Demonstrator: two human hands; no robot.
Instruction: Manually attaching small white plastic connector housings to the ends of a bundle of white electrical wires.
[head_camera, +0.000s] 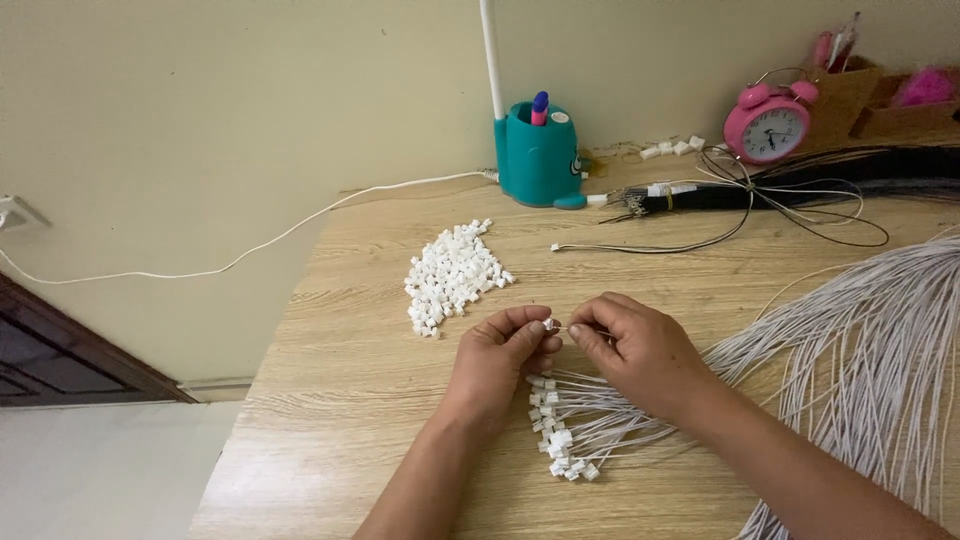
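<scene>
My left hand (498, 362) pinches a small white plastic connector (549, 324) between thumb and forefinger. My right hand (638, 350) pinches the end of a thin white wire (583, 329) right against that connector. Below both hands lies a fan of white wires with connectors fitted on their ends (560, 432). A heap of loose white connectors (453, 275) sits on the wooden table (350, 400), up and left of my left hand.
A large bundle of white wires (870, 330) spreads over the table's right side. At the back stand a teal pen holder (538, 155), a pink alarm clock (767, 124), black wire bundles (800, 190) and cardboard boxes (880, 105). The table's left edge runs diagonally.
</scene>
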